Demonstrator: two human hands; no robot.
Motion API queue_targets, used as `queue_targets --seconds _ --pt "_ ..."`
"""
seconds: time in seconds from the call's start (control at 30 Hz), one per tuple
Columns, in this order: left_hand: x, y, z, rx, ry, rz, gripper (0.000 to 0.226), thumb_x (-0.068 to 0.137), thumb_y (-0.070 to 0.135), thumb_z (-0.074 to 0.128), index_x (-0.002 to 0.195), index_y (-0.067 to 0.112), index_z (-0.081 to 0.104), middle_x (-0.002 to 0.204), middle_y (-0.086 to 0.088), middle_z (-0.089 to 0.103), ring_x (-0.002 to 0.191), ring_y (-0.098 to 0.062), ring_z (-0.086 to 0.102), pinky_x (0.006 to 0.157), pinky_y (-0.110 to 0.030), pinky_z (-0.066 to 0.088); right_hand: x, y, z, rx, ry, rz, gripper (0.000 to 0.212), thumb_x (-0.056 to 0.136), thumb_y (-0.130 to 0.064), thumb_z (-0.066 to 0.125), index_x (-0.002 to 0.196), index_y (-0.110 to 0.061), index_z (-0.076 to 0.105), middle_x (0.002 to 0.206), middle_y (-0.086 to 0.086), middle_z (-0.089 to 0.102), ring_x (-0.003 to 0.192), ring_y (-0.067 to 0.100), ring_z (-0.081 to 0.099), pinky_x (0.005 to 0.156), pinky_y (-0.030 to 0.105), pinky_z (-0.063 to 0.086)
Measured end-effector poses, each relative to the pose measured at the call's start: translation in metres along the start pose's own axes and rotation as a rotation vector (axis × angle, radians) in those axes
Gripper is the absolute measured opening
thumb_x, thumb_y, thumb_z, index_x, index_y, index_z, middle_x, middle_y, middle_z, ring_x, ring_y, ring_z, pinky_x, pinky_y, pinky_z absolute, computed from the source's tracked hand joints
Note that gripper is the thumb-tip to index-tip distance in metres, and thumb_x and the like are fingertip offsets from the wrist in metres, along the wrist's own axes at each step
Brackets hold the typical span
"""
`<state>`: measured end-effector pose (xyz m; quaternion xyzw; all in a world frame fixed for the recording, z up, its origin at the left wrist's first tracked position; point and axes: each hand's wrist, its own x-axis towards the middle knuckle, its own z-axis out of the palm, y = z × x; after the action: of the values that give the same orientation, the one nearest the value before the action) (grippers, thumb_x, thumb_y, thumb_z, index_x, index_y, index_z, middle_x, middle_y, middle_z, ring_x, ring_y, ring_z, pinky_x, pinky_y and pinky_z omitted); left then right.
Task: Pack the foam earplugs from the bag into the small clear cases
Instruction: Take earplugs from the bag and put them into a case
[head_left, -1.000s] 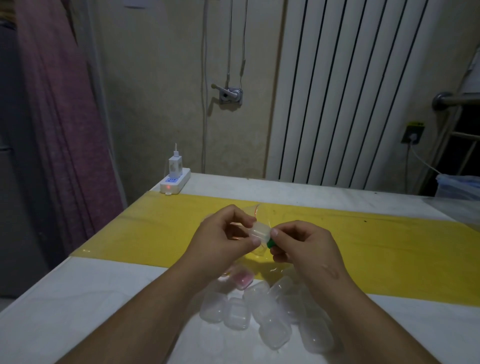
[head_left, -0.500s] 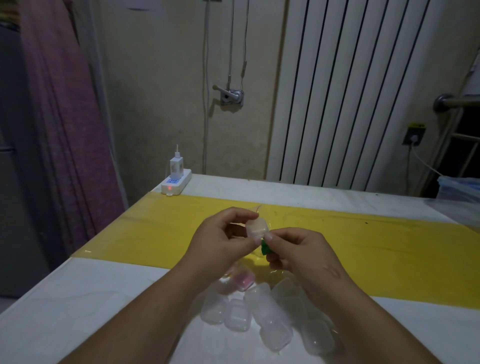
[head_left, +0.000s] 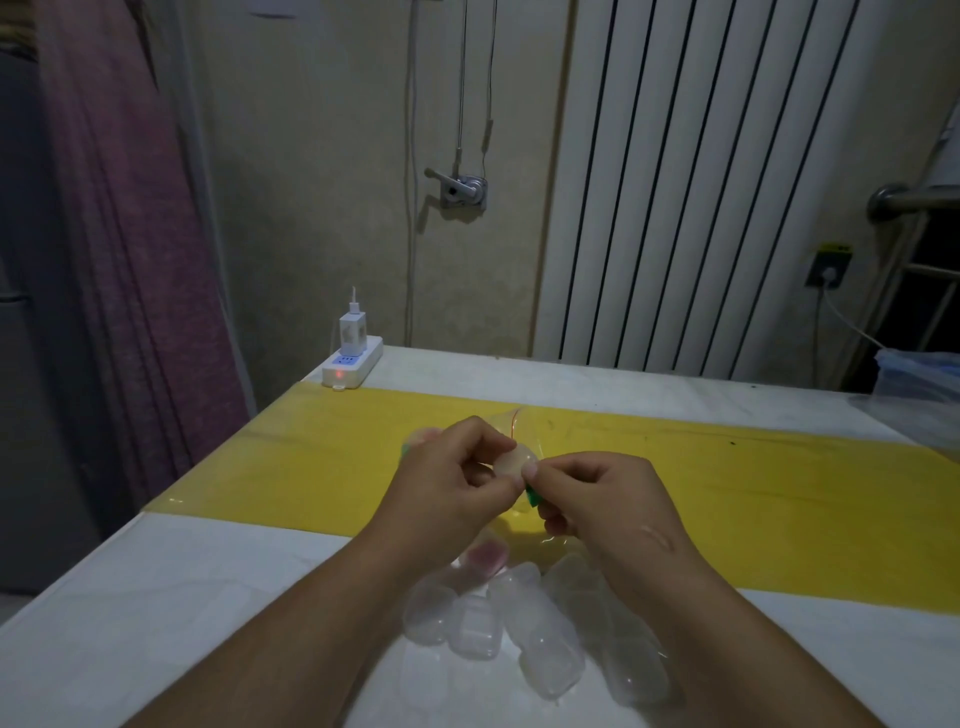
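My left hand (head_left: 457, 483) pinches a small clear case (head_left: 514, 461) above the yellow strip of the table. My right hand (head_left: 592, 499) touches the same case with its thumb and grips a green earplug (head_left: 532, 500) just below it. A clear bag (head_left: 511, 421) with a red line lies behind the hands, mostly hidden. Several more clear cases (head_left: 524, 618) are heaped on the white table under my wrists. One of them holds something pink (head_left: 487, 556).
A yellow strip (head_left: 779, 499) crosses the white table (head_left: 156, 597). A white power strip with a charger (head_left: 352, 358) sits at the far left corner. A clear plastic container (head_left: 919, 379) stands at the far right. A purple curtain hangs on the left.
The hands have stayed together above the yellow strip. The case has turned slightly in my left fingers, and my right thumb has pressed closer against it.
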<state>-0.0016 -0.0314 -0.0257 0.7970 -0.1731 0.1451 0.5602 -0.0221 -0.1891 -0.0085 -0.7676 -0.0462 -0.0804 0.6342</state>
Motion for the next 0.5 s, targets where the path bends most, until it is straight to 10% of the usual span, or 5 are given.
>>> queue_targets --seconds 0.17,0.5 --pt "-0.0012 0.0027 -0.0025 -0.006 -0.098 0.027 0.032 0.084 0.015 0.072 0.108 0.036 0.069 0.092 0.007 0.063 0.077 0.000 0.062 0.072 -0.018 0.051 -0.0005 0.0006 -0.0022 -0.052 -0.054 -0.027 0.013 0.085 -0.015 0.071 0.074 -0.013 0.078 0.060 0.004 0.065 0.053 0.010 0.056 0.058 0.027 0.050" --pt "0.0025 0.0018 -0.0026 -0.167 0.023 -0.023 0.030 0.072 0.003 0.082 0.087 0.018 0.060 0.099 0.003 0.072 0.090 -0.019 0.069 0.082 -0.042 0.058 0.0014 0.0024 -0.0033 -0.028 -0.042 0.049 0.011 0.090 -0.009 0.066 0.082 -0.009 0.074 0.060 0.003 0.065 0.049 0.011 0.056 0.050 0.025 0.049"
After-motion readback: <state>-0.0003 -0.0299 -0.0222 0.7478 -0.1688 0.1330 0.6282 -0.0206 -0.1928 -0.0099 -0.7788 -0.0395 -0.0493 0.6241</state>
